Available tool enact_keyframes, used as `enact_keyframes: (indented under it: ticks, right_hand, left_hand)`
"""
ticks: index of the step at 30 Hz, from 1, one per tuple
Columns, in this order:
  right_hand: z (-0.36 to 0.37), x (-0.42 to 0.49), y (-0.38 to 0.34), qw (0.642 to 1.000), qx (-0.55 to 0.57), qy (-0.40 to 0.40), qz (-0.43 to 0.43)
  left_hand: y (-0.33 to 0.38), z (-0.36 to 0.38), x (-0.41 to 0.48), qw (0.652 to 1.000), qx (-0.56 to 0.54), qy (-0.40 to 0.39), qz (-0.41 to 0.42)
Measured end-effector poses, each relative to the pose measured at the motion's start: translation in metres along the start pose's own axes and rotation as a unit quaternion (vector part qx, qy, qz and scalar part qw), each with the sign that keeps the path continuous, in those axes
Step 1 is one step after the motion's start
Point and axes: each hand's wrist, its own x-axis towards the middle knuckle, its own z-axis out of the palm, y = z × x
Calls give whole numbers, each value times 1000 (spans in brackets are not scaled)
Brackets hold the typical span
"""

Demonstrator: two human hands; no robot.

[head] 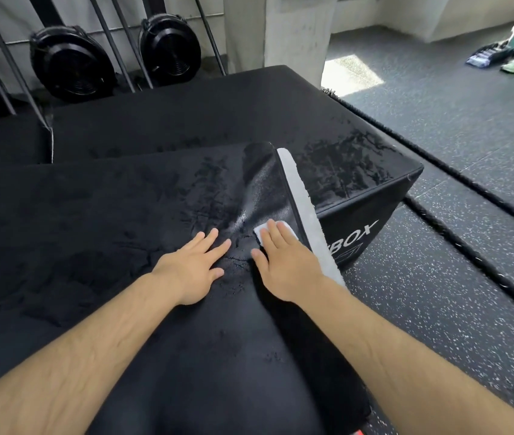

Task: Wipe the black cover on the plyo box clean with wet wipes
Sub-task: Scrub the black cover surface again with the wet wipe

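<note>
The soft black cover (pixel 124 215) is spread over the big black plyo box (pixel 375 211). Wet, shiny streaks are seen on much of its top, so a good part looks wiped. The near end looks dry and is likely still to be done. A grey speckled rubber floor (pixel 437 120) is seen around the box, with round black fans (pixel 70 64) by the wall. The left hand (pixel 191 265) is laid flat on the cover, and nothing is held in it. The right hand (pixel 287 262) is also flat, with straight fingers pressed on a small white wet wipe (pixel 260 232).
</note>
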Motion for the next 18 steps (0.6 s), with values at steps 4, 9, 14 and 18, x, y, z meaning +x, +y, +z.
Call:
enact_keyframes:
  ticks: [4, 9, 14, 18]
  right_hand:
    - [-1, -8, 1, 1000, 29, 11, -2]
    - [9, -47, -1, 999, 10, 40, -26]
    - [2, 9, 17, 1000, 10, 6, 23]
    - [-1, 1, 12, 999, 10, 30, -5]
  left_hand:
    - [3, 1, -2, 1000, -4, -8, -5]
    - [6, 1, -2, 1000, 0, -5, -10]
    - [8, -1, -2, 1000, -1, -3, -17]
    - [5, 0, -5, 1000, -13, 10, -21]
